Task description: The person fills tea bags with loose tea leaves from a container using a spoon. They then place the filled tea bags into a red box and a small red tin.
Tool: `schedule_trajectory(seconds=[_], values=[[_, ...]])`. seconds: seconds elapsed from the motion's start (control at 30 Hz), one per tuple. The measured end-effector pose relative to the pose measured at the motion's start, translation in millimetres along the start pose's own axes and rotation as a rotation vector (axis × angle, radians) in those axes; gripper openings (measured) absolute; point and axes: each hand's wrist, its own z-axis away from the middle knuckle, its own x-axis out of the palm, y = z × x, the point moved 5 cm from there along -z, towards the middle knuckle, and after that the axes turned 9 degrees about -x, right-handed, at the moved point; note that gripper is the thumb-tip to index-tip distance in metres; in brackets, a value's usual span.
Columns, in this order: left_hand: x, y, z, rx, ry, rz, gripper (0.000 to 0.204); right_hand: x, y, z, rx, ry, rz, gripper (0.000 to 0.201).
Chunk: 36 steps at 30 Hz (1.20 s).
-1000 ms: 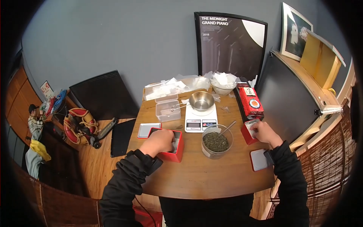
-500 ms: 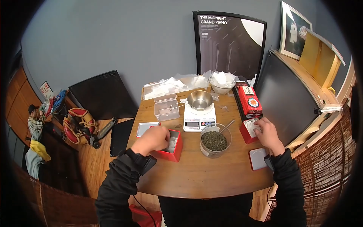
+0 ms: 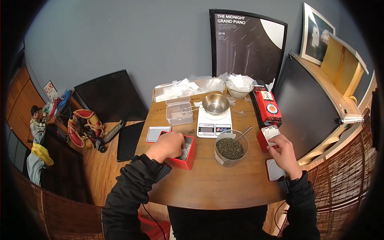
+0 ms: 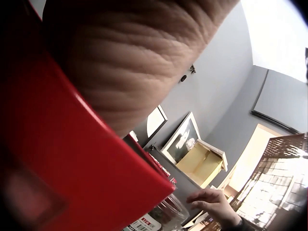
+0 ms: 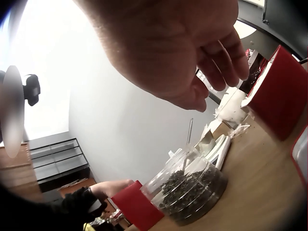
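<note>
My left hand point(image 3: 169, 145) reaches down into a red tin point(image 3: 188, 163) at the left of the table, with its fingers hidden behind the rim. Pale pouches point(image 3: 186, 151) show inside that tin. Over on the right, my right hand point(image 3: 285, 154) hovers at the near edge of a smaller red tin point(image 3: 262, 141), fingers loosely bent with nothing between them. White packets point(image 3: 270, 131) fill the top of this tin. Between the hands stands a clear tub point(image 3: 231, 162) of dried green leaves, a spoon point(image 3: 245, 133) leaning in it.
Behind the tub sits a white kitchen scale point(image 3: 215, 130) bearing a steel pan point(image 3: 216, 105). A clear plastic box point(image 3: 178, 116) lies left of it. Tin lids point(image 3: 157, 136) rest near each tin. At the back are a bowl point(image 3: 240, 94) of white bags and a red package point(image 3: 271, 116).
My right hand has drawn back from the packets toward the near side, its fingers loosening. The left hand shifted out to the left, then dipped back into its tin.
</note>
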Motion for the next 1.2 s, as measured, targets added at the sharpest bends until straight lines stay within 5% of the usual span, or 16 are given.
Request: schedule_trajectory(seconds=[0.87,1.03,1.2], values=[[-79.0,-3.7,69.9,0.061,0.388,0.449,0.01,29.6,-56.6,2.6,-0.176,-0.035,-0.151,0.022],[-91.4,7.9,87.4,0.244,0.625,0.543,0.007,50.2,-85.9,-5.8,-0.225,-0.023,-0.291,0.022],[-91.2,52.4,109.9,0.438,0.634,0.442,0.01,73.8,-109.5,-19.5,-0.238,-0.088,-0.546,0.042]])
